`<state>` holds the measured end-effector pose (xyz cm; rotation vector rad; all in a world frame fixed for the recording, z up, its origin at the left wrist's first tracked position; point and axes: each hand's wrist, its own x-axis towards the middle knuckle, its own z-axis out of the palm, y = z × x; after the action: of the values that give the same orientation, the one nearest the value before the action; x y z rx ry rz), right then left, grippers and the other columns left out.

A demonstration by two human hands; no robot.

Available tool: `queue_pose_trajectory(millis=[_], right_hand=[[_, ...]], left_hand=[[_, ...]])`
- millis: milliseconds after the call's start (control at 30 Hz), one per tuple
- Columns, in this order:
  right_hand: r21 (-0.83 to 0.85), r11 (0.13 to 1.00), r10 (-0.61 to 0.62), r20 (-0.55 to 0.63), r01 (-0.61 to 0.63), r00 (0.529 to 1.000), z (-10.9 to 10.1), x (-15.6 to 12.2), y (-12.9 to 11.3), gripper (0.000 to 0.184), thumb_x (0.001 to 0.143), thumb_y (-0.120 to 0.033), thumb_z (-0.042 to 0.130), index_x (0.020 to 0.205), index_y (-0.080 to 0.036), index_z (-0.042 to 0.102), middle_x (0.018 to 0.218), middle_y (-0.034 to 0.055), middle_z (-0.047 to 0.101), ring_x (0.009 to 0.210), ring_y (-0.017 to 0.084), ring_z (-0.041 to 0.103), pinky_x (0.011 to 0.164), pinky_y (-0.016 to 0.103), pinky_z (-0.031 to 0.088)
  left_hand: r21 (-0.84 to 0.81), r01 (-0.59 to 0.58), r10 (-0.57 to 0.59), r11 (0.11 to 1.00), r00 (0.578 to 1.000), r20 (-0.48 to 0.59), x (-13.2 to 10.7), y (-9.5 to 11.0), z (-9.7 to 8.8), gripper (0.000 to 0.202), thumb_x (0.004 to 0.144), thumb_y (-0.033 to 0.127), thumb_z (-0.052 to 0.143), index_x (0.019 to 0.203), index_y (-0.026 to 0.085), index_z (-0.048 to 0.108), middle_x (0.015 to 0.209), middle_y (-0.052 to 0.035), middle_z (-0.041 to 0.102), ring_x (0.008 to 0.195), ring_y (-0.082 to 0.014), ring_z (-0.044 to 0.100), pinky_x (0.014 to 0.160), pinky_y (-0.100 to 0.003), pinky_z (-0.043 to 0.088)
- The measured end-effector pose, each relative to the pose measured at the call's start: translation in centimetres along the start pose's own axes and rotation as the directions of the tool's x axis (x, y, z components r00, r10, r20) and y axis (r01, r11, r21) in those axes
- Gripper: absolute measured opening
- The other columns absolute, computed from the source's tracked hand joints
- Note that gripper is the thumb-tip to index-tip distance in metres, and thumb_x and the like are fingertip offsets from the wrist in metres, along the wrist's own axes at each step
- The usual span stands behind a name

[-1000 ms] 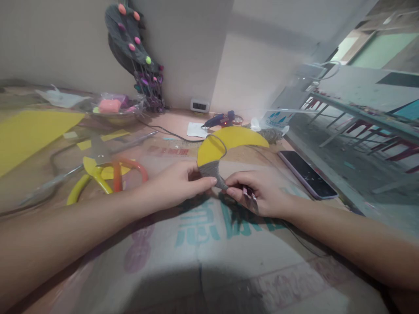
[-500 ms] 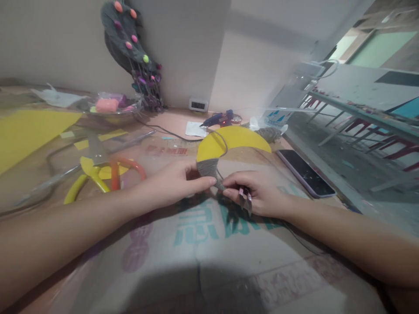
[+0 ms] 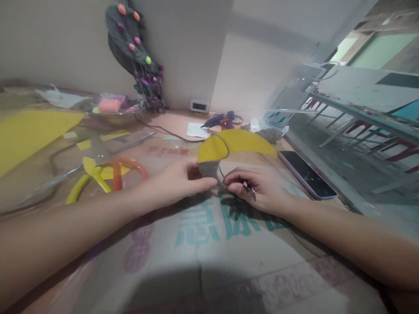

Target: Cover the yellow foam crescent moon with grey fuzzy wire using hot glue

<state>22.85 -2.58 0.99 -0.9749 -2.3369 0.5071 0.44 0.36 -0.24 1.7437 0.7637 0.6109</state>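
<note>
Head view: scissors (image 3: 108,174) with yellow and orange handles lie on the bench (image 3: 170,122) at the left. The left hand (image 3: 176,183) closes its grip on the wrapped tip of the yellow crescent (image 3: 238,141), which lies mid-bench, just ahead of both hands. A strand of grey yarn (image 3: 209,168) loops over it and runs to the right hand (image 3: 262,189), whose grip pinches the strand beside the tip. A phone (image 3: 307,174) lies farther right.

Both hands — left hand (image 3: 178,181), right hand (image 3: 262,189) — pinch the yarn-wrapped yellow crescent (image 3: 229,146).
</note>
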Motion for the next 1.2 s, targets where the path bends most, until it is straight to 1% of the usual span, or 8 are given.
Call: queue_pose_trajectory(millis=[200,300,433,633,833,1000,1067,1200], right_hand=[[0.057,0.998,0.020,0.049,-0.022,0.999,0.1,-0.1,0.1,0.024,0.092,-0.036,0.055,0.088,-0.015,0.065,0.075,0.0024,0.067,0.060,0.009,0.057,0.056,0.019,0.043],[0.004,1.000,0.019,0.023,-0.019,1.000,0.0,-0.1,-0.1,0.022,0.092,-0.033,0.055,0.087,-0.015,0.065,0.075,0.0022,0.068,0.060,0.009,0.057,0.056,0.019,0.043],[-0.002,0.999,0.035,-0.030,-0.035,0.999,0.3,0.0,0.4,0.024,0.093,-0.036,0.053,0.085,-0.017,0.065,0.079,0.0042,0.069,0.070,0.013,0.063,0.064,0.023,0.049],[0.075,0.981,0.170,0.105,-0.178,0.980,0.5,-0.1,1.0,0.027,0.091,-0.041,0.050,0.090,-0.022,0.069,0.094,0.0041,0.073,0.089,0.019,0.067,0.080,0.031,0.054],[0.175,0.922,0.339,0.072,-0.346,0.938,0.6,-0.1,-0.7,0.024,0.082,-0.042,0.059,0.081,-0.019,0.066,0.070,0.0020,0.066,0.062,0.014,0.062,0.056,0.024,0.049],[0.189,0.833,0.524,0.031,-0.520,0.851,0.6,0.3,-1.6,0.025,0.081,-0.043,0.060,0.081,-0.020,0.068,0.068,0.0007,0.065,0.060,0.013,0.059,0.054,0.023,0.046],[0.200,0.832,0.521,0.043,-0.518,0.853,0.7,0.4,-1.6,0.024,0.080,-0.043,0.060,0.080,-0.020,0.067,0.067,0.0000,0.063,0.058,0.013,0.057,0.053,0.023,0.045],[0.243,0.872,0.424,0.056,-0.424,0.904,1.0,0.3,-1.3,0.019,0.081,-0.037,0.060,0.078,-0.019,0.065,0.064,-0.0016,0.060,0.055,0.010,0.052,0.051,0.021,0.042]], left_hand=[[-0.043,-0.009,0.005,0.999,0.994,-0.108,-0.2,0.0,0.0,0.018,0.081,0.028,0.065,0.096,0.019,0.068,0.085,0.0029,0.071,0.076,-0.0132,0.062,0.068,-0.022,0.047],[0.005,0.036,-0.036,0.999,0.998,-0.049,-0.1,-0.1,-0.1,0.017,0.082,0.031,0.064,0.090,0.017,0.069,0.082,0.0008,0.070,0.074,-0.0138,0.063,0.066,-0.023,0.047],[0.034,-0.027,0.026,0.999,1.000,0.013,0.1,-0.2,0.0,0.024,0.083,0.029,0.060,0.103,0.019,0.068,0.091,-0.0011,0.071,0.080,-0.0161,0.064,0.069,-0.026,0.048],[0.150,-0.039,0.020,0.988,0.992,0.121,-0.5,-0.1,0.5,0.027,0.086,0.033,0.055,0.104,0.020,0.069,0.093,-0.0014,0.072,0.082,-0.0171,0.064,0.069,-0.025,0.048],[0.307,-0.033,0.011,0.951,0.997,0.074,-0.5,0.2,0.5,0.031,0.087,0.045,0.054,0.089,0.018,0.070,0.080,0.0004,0.070,0.073,-0.0160,0.062,0.063,-0.023,0.044],[0.273,-0.068,0.043,0.960,0.994,0.097,-0.5,0.2,0.5,0.028,0.088,0.041,0.054,0.097,0.020,0.070,0.083,0.0016,0.070,0.074,-0.0146,0.061,0.064,-0.022,0.044],[0.269,-0.068,0.045,0.961,0.995,0.092,-0.6,0.1,0.5,0.029,0.089,0.042,0.053,0.095,0.019,0.070,0.081,0.0015,0.068,0.072,-0.0142,0.060,0.063,-0.022,0.044],[0.262,-0.026,0.021,0.965,1.000,0.022,-0.5,0.2,0.4,0.036,0.090,0.049,0.050,0.086,0.018,0.067,0.074,0.0013,0.063,0.067,-0.0136,0.055,0.058,-0.022,0.041]])
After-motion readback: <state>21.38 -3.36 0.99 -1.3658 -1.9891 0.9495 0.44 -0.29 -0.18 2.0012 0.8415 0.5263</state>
